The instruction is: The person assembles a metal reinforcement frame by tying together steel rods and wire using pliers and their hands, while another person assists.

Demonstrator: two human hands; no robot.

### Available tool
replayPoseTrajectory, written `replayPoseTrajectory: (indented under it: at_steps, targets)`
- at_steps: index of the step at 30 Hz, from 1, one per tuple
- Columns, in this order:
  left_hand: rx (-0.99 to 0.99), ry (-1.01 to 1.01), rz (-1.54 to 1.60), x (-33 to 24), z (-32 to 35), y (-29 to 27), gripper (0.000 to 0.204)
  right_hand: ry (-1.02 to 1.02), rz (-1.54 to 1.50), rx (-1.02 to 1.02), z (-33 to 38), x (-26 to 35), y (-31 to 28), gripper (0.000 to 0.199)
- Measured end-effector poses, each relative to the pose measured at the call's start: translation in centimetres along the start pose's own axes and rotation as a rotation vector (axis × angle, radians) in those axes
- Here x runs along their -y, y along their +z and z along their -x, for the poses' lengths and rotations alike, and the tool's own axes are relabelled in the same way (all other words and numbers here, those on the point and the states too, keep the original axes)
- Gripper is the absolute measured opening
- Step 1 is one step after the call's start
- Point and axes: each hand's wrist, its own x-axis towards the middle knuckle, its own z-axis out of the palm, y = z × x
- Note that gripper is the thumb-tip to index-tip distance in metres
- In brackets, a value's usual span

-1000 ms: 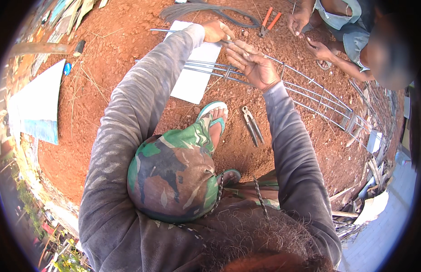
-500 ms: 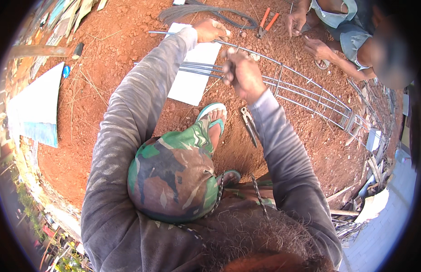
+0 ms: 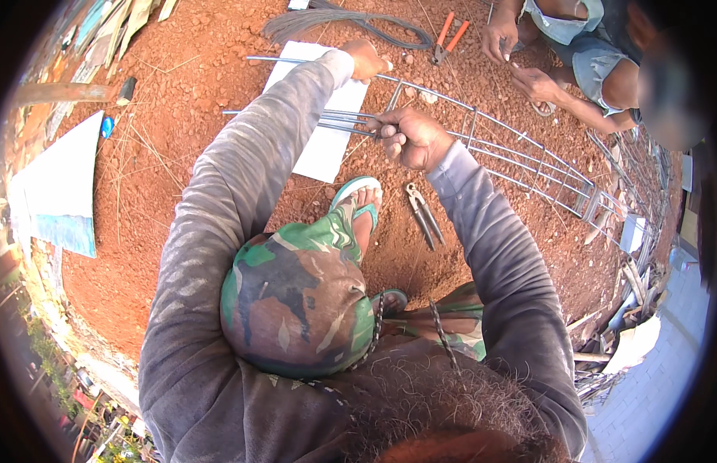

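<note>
Fingers (image 3: 391,137) of my right hand (image 3: 411,139) are curled tight around the steel rods (image 3: 347,122), near the middle of the rod cage (image 3: 520,158) lying on the red dirt ground (image 3: 219,69). My left hand (image 3: 366,59) closes on the upper rod (image 3: 281,60) above the white sheet (image 3: 328,147). Pincers (image 3: 424,216) lie on the ground just below my right hand, beside my sandal (image 3: 362,204). Another person's hands (image 3: 501,38) work at the cage's far side, near orange-handled pliers (image 3: 447,37).

Single head-worn fisheye view, looking steeply down from just above the person's own knee, close over both forearms, red dirt ground (image 3: 219,85) bending toward a dark rim
</note>
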Motion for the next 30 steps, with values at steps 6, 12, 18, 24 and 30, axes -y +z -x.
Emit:
replayPoseTrajectory:
  at_steps: [6, 12, 18, 24, 30]
  targets:
    - [0.115, -0.082, 0.221, -1.6, -0.4, 1.2, 0.057, -0.299, 0.231, -0.395, -0.7, 1.0, 0.4, 0.021]
    - [-0.014, -0.002, 0.148, -0.6, -0.9, 2.2, 0.062, -0.358, 0.269, -0.485, -1.4, 0.6, 1.7, 0.019]
    - [-0.003, -0.133, -0.004, -3.6, -0.1, 2.3, 0.059, -0.39, 0.454, -0.462, -1.7, 1.3, -0.7, 0.019]
    - [-0.045, 0.014, -0.279, -0.6, -1.0, 2.6, 0.044, -0.462, 0.907, -0.489, -1.7, 2.9, 1.1, 0.021]
    - [-0.11, 0.081, -0.28, -2.9, -0.6, 4.2, 0.037, -0.847, 1.325, -0.505, -2.0, 7.9, -5.8, 0.025]
